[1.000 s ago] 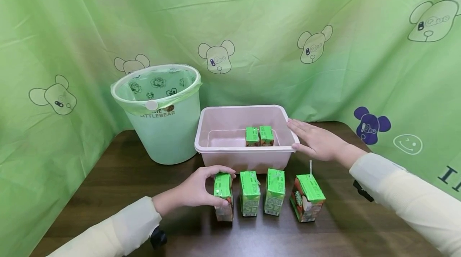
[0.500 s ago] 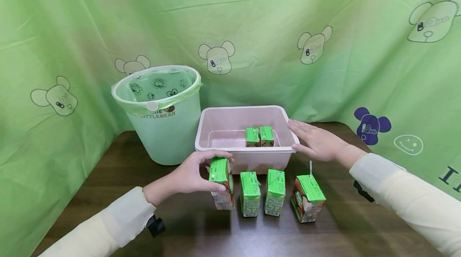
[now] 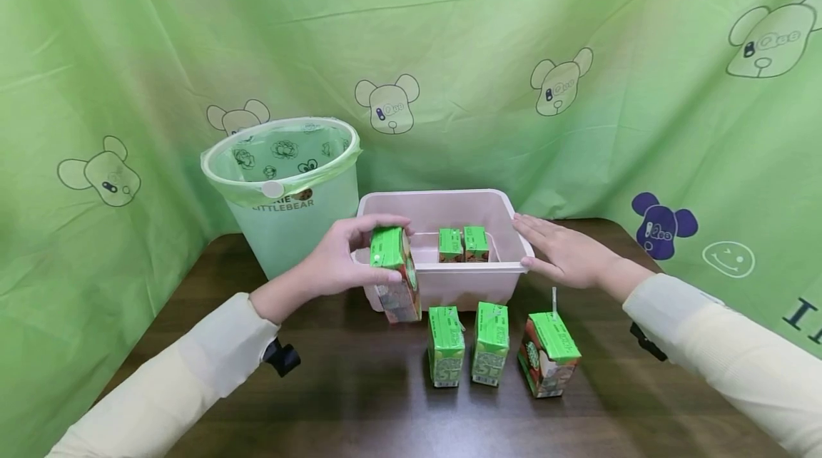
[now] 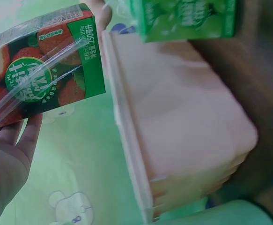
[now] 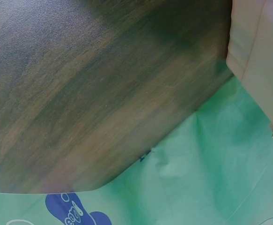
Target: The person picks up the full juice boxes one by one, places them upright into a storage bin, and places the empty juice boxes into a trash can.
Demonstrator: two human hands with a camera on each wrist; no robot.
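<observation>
My left hand (image 3: pixel 330 258) grips a juice carton (image 3: pixel 398 294) around its sides, raised above the table at the bin's front left. In the left wrist view, the carton (image 4: pixel 42 70) has strawberry-red and green printing and a wrapped straw along its side. My right hand (image 3: pixel 568 247) rests with straight fingers against the right rim of the pink plastic bin (image 3: pixel 449 287). Inside that bin, two green-topped cartons (image 3: pixel 476 238) stand side by side at the right. Three more stand on the table in front: two greenish cartons (image 3: pixel 446 351) and a reddish carton (image 3: pixel 549 358) with a straw poking up.
A mint-green waste bin (image 3: pixel 315 230) with a liner stands left of the pink bin, close beside it. The dark wooden table (image 3: pixel 308 401) ends at a green curtain (image 3: pixel 462 23) printed with bear heads.
My left hand has lifted the juice carton off the table and moved it up and forward to the pink bin's front left rim. The right hand has stayed at the bin's rim.
</observation>
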